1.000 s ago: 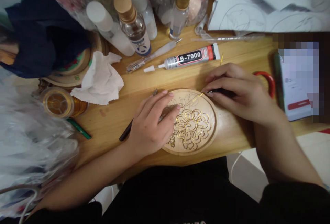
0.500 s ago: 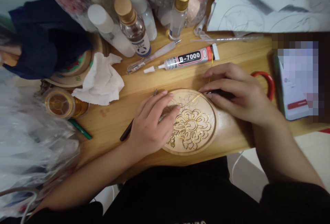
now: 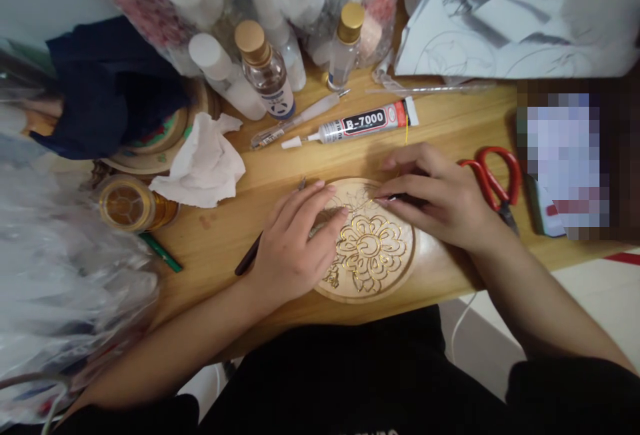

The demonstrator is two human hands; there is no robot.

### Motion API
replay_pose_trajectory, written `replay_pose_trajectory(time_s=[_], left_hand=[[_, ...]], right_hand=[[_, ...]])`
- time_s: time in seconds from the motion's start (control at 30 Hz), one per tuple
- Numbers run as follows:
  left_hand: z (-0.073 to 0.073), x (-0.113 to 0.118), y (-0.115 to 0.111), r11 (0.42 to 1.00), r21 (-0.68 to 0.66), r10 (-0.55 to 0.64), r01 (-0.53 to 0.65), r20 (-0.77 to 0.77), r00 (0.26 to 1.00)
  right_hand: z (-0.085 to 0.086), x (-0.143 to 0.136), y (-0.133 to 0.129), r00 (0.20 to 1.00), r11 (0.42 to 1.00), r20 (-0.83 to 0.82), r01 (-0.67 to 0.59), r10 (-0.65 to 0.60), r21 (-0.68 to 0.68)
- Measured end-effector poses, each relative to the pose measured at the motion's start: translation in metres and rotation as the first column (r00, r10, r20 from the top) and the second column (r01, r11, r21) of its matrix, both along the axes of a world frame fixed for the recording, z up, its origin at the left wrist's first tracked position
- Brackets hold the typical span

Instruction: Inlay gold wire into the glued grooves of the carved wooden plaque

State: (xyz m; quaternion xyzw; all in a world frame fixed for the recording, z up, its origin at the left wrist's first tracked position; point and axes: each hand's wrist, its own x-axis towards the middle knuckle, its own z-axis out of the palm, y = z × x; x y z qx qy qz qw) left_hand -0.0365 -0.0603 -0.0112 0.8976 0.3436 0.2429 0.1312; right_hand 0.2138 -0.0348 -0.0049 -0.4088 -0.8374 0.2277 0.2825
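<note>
Near the front edge of the wooden surface (image 3: 200, 255) lay a round wooden disc (image 3: 390, 281) bearing a flower outlined in gold wire (image 3: 369, 246). Over its left side rested the left hand (image 3: 295, 241), fingers extended; a dark-handled tool (image 3: 249, 255) showed on either side of that hand, though whether its grip held the tool could not be told. At the disc's upper right was the right hand (image 3: 435, 195), its grip pinched on a gold strand (image 3: 407, 131) (a slim dark item (image 3: 397, 196) also showed between the fingers). Beyond the hands lay a glue tube (image 3: 367, 121) marked B-7000, with a clear pen (image 3: 305, 115) just behind it. Red-handled pliers (image 3: 484, 178) lay near the right hand, and a crumpled tissue (image 3: 205, 161) sat well to the left.
</note>
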Motion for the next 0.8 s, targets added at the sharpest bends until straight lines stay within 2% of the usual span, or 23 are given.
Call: replay_pose_trajectory(time_s=[0.3,0.53,0.8], left_hand=[[-0.0025,-0.0002,-0.0015,0.999,-0.04,-0.002,0.003,0.029,1.0],[0.0001,0.0005,-0.0001,1.0,0.025,0.009,-0.009,-0.009,1.0],[0.0019,0.0036,0.0012,0.998,0.054,0.03,-0.031,0.015,0.999]], right_hand=[[-0.0017,-0.0007,-0.0007,0.999,0.999,0.019,0.031,-0.03,-0.022],[-0.0021,-0.0008,0.0003,1.0,1.0,0.003,0.011,-0.011,-0.015],[-0.0035,-0.0002,0.0003,1.0,1.0,-0.006,0.002,-0.002,0.001]])
